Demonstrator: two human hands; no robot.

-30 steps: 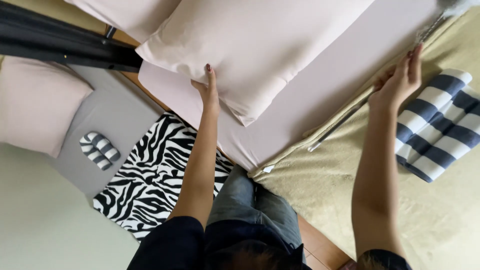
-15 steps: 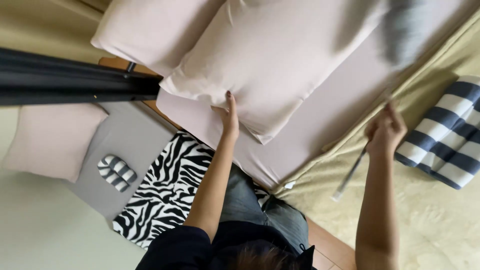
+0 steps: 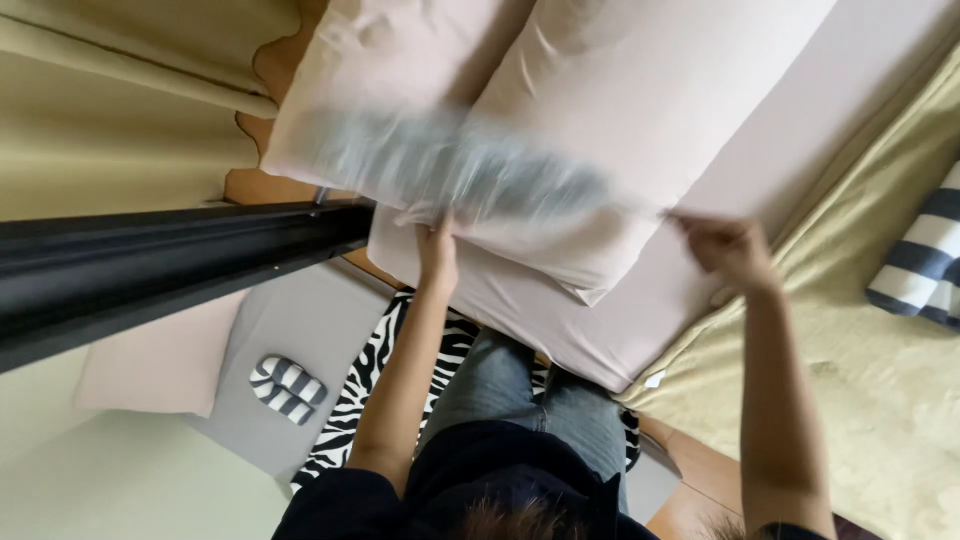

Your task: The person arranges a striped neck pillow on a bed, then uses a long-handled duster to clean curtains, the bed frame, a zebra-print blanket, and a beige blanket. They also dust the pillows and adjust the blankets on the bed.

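Left hand fingertips press the near edge of the pale pink pillow; finger spread unclear. Right hand curled shut on a thin handle, mostly hidden in the fist. Its duster head is a grey motion blur across the pillow, above the left fingers. Striped cushion cut off at frame edge.

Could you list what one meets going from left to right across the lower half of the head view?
Pink cushion → striped slippers → zebra-print rug → left hand on the pink pillow's edge → right hand → olive-yellow blanket → striped pillow.
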